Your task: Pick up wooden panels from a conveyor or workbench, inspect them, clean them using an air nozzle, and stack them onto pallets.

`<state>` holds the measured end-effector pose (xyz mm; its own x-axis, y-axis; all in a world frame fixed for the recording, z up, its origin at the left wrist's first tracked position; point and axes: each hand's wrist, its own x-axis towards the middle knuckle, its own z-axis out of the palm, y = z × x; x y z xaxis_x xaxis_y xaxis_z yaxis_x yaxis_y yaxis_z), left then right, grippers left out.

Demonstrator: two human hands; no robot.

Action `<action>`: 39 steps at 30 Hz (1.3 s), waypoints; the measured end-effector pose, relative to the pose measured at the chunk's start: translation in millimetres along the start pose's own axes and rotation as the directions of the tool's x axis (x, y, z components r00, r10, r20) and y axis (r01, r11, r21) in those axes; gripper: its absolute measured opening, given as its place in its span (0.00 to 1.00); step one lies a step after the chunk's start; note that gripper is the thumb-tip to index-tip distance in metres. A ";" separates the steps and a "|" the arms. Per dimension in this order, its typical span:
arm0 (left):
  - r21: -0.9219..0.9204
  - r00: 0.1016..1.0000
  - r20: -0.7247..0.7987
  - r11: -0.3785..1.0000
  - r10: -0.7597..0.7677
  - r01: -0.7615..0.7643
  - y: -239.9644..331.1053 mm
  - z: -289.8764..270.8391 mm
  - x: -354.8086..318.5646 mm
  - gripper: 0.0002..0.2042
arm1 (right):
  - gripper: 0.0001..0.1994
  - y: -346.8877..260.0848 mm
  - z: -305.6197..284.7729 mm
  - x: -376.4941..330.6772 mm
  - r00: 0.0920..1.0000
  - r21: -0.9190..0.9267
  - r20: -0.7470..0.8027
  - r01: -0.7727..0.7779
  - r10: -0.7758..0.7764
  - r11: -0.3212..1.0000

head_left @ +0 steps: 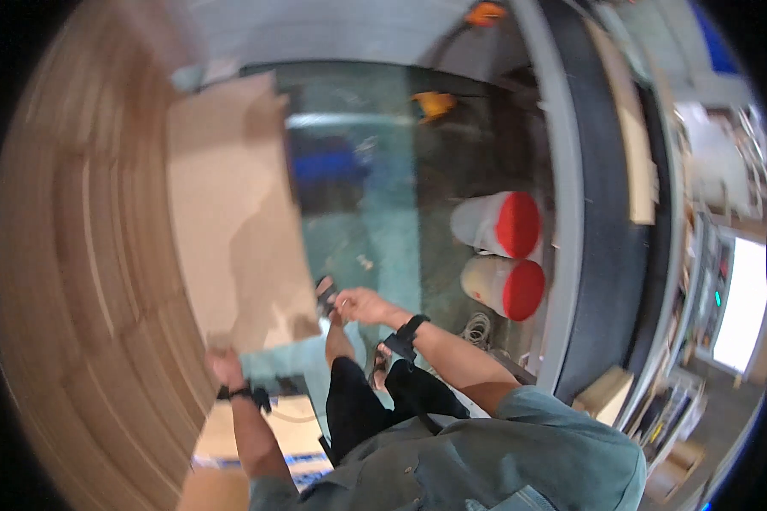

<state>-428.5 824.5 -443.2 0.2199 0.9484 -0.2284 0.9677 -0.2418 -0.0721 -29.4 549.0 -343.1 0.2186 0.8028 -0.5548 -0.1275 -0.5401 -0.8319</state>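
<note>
A large flat brown cardboard sheet [230,204] stretches away from me beside the tall stack on the left, with a shadow across its near part. At its near left corner is my left hand [224,368], the fingers blurred against the edge; I cannot tell how firmly they grip. My right hand [362,307] hovers just right of the sheet's near right corner, apart from it. Its fingers are curled together in a pinch, and anything between them is too small to make out. Dark bands circle both wrists.
Stacked brown cardboard [85,255] rises along the left. Two white buckets with red lids [521,225] stand right on the green floor [349,247], near a coiled hose [477,330]. A yellow tool [435,106] lies farther off. A long dark bench [601,213] bounds the right side.
</note>
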 end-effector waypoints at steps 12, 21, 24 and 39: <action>-0.611 0.875 0.445 0.650 -0.191 0.452 141.5 -80.5 -65.3 0.26 | 0.09 -147.4 -377.0 -358.6 0.024 -0.355 -0.926 -0.391 -0.376 0.849; -0.760 0.821 0.487 0.607 0.298 0.230 280.0 -157.8 -151.9 0.14 | 0.21 -43.8 -556.2 -442.8 -0.065 -0.042 -0.989 -0.724 -0.130 0.689; -0.825 0.724 0.496 0.521 0.480 0.220 336.4 -168.8 -169.1 0.09 | 0.17 -41.9 -561.1 -449.4 -0.003 -0.092 -0.991 -0.712 -0.134 0.696; -0.837 -0.107 0.316 0.330 0.943 0.437 611.7 -333.2 -270.4 0.18 | 0.12 -72.7 -123.0 -375.9 0.717 0.537 -0.676 0.322 0.170 0.780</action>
<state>145.1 488.5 -102.0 0.8495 -0.3944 -0.3505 0.5191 0.5059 0.6889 16.7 255.5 -72.2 0.7893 0.3129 -0.5283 -0.5486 -0.0270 -0.8356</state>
